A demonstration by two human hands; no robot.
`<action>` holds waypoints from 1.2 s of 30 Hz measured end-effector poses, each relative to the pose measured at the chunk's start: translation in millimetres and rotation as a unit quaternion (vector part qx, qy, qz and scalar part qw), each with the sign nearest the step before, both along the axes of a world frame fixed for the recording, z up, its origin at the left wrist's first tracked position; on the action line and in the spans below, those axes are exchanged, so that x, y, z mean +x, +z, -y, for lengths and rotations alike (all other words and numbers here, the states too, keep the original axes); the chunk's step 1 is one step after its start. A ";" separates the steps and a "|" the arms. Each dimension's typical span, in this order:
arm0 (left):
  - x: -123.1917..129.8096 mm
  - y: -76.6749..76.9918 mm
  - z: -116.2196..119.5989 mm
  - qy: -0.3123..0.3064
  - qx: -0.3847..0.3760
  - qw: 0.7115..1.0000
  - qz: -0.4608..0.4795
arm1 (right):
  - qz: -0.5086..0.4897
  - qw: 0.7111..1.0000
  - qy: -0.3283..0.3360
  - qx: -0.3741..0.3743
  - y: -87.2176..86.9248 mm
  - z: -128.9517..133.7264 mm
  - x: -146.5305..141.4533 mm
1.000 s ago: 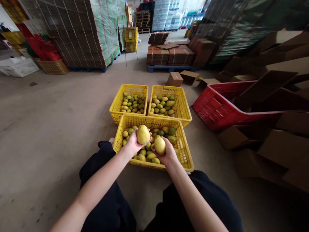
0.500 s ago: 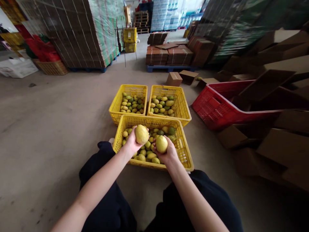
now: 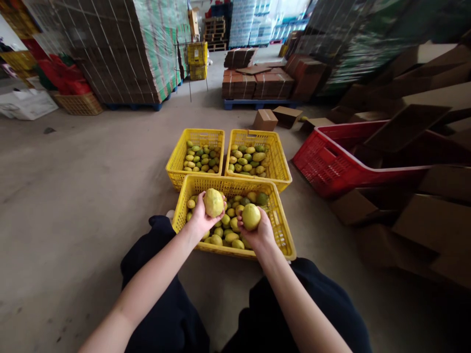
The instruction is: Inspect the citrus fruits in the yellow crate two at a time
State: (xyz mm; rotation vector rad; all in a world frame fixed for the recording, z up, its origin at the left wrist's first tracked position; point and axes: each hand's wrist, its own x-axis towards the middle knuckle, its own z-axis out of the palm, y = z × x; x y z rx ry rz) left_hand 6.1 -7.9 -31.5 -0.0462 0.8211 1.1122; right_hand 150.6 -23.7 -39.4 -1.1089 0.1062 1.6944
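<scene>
Yellow fruit is cradled in left hand, greener fruit in right hand, both grasps half-curled; both held above front crate. Rear crates set just beyond it, red crate to its right.

From my remote post I find no text, brand, number or sign that I can read. A pale patch shows on the stacked yellow crates far beyond the left hand; the small carton beyond the right hand shows no legible print.
</scene>
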 end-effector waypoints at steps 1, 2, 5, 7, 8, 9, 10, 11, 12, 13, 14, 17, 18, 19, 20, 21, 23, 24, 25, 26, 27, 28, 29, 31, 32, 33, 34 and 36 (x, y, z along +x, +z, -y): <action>0.1 -0.5 -0.2 0.001 -0.007 1.000 -0.003 | 0.008 1.000 -0.005 -0.001 -0.4 -0.2 0.6; 0.4 -0.5 -0.5 0.000 -0.015 1.000 -0.006 | 0.017 1.000 -0.010 0.002 -0.4 -0.4 1.0; 1.9 2.5 -0.9 -0.002 -0.030 0.999 -0.018 | 0.030 0.999 -0.020 0.018 1.7 0.1 0.5; 2.6 5.0 -0.8 0.008 -0.023 1.000 -0.018 | 0.026 0.998 -0.031 0.038 3.8 0.7 -0.7; 2.6 5.9 -0.7 0.017 -0.018 1.000 -0.017 | 0.021 0.998 -0.035 0.049 4.6 1.0 -1.2; 2.3 6.4 -0.5 0.024 -0.013 1.000 -0.014 | 0.017 0.998 -0.037 0.056 5.1 1.2 -1.6; 1.6 6.5 -0.3 0.026 -0.009 1.000 -0.008 | 0.012 0.997 -0.034 0.062 5.3 1.3 -1.8; 0.7 6.3 0.0 0.023 -0.003 1.000 0.002 | 0.005 0.998 -0.025 0.065 5.1 1.2 -1.7; -0.3 5.9 0.4 0.015 0.001 1.000 0.016 | -0.002 0.998 -0.010 0.065 4.6 1.1 -1.5; -1.4 5.4 0.8 0.005 0.003 0.999 0.033 | -0.009 0.998 0.006 0.063 3.8 0.8 -1.2; -2.3 4.9 1.1 -0.002 0.002 0.999 0.050 | -0.014 0.998 0.022 0.060 3.0 0.5 -1.0; -3.3 4.0 1.5 0.002 -0.001 0.998 0.061 | -0.016 0.998 0.038 0.047 1.2 -0.7 -1.2; -3.0 3.7 1.3 0.011 -0.001 0.999 0.052 | -0.011 0.999 0.030 0.040 1.1 -1.0 -1.7; -2.5 3.4 0.9 0.020 -0.002 0.999 0.043 | -0.005 0.999 0.020 0.032 1.1 -1.3 -2.3; -1.9 2.9 0.4 0.026 -0.004 0.999 0.037 | 0.000 1.000 0.011 0.026 1.2 -1.4 -2.9; -1.4 2.3 -0.1 0.027 -0.007 0.999 0.038 | 0.003 1.000 0.007 0.026 1.2 -1.4 -3.4; -0.5 1.2 -0.9 0.011 -0.012 0.999 0.049 | 0.003 0.999 0.020 0.044 0.7 -0.9 -4.0; -0.2 1.0 -1.0 0.002 -0.012 0.998 0.054 | 0.001 0.998 0.034 0.058 0.1 -0.5 -4.1; 0.1 1.2 -0.9 -0.006 -0.012 0.998 0.057 | 0.000 0.996 0.050 0.071 -0.8 -0.1 -4.1; 0.5 1.9 -0.5 -0.011 -0.013 0.998 0.057 | 0.001 0.995 0.066 0.080 -1.8 0.4 -4.1; 0.9 3.1 -0.1 -0.014 -0.014 0.998 0.053 | 0.004 0.993 0.078 0.084 -2.8 0.8 -4.1; 1.4 4.7 0.4 -0.014 -0.015 0.999 0.046 | 0.008 0.993 0.086 0.085 -3.9 1.2 -4.1; 1.8 6.5 0.8 -0.009 -0.016 0.999 0.037 | 0.010 0.992 0.091 0.086 -4.8 1.5 -4.1; 2.3 9.8 1.1 0.017 -0.016 1.000 0.020 | 0.013 0.992 0.087 0.095 -6.0 1.7 -4.2; 2.2 11.0 1.0 0.035 -0.015 0.999 0.014 | 0.013 0.992 0.079 0.099 -6.4 1.6 -4.2; 1.9 11.6 0.9 0.051 -0.014 0.999 0.013 | 0.013 0.992 0.070 0.102 -6.6 1.3 -4.1; 1.2 11.6 0.8 0.060 -0.014 0.998 0.019 | 0.013 0.993 0.060 0.102 -6.7 0.9 -3.8; -0.3 10.2 1.0 0.050 -0.011 0.998 0.049 | 0.013 0.995 0.044 0.093 -6.6 0.2 -2.9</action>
